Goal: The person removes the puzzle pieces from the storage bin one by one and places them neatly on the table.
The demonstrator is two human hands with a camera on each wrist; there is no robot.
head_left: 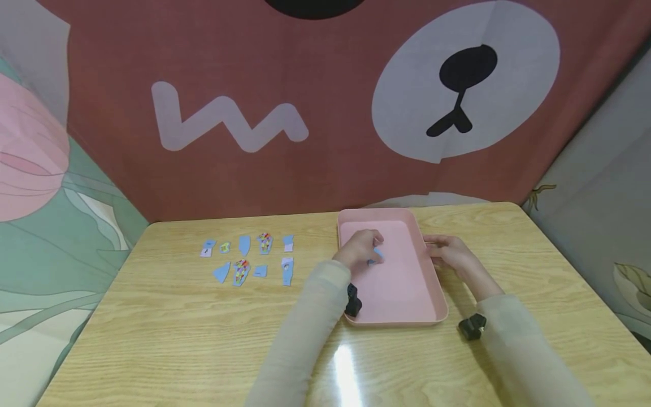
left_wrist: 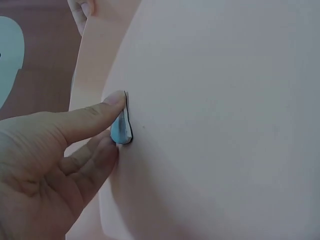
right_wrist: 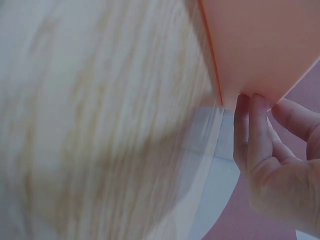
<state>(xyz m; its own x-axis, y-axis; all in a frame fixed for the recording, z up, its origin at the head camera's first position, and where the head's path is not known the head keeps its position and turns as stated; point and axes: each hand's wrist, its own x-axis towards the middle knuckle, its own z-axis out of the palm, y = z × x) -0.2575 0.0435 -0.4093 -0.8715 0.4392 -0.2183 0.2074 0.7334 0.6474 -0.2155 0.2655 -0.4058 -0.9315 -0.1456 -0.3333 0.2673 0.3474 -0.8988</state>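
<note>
A small blue puzzle piece [left_wrist: 121, 129] with a thin dark edge is pinched between the thumb and fingers of my left hand [head_left: 360, 249]. That hand is over the left part of the pink tray [head_left: 402, 282], and the piece stands on edge at the tray's floor in the left wrist view. My right hand [head_left: 452, 254] is outside the tray at its far right side. In the right wrist view its extended fingers [right_wrist: 258, 127] touch the tray's wall, with the thumb near the corner.
Left of the tray, several puzzle pieces [head_left: 244, 245] lie spread in two rough rows on the wooden table [head_left: 178, 339]. Some are plain blue, others carry a colourful print [head_left: 241, 272]. A brown cloth [head_left: 229, 181] with a bear face hangs behind the table.
</note>
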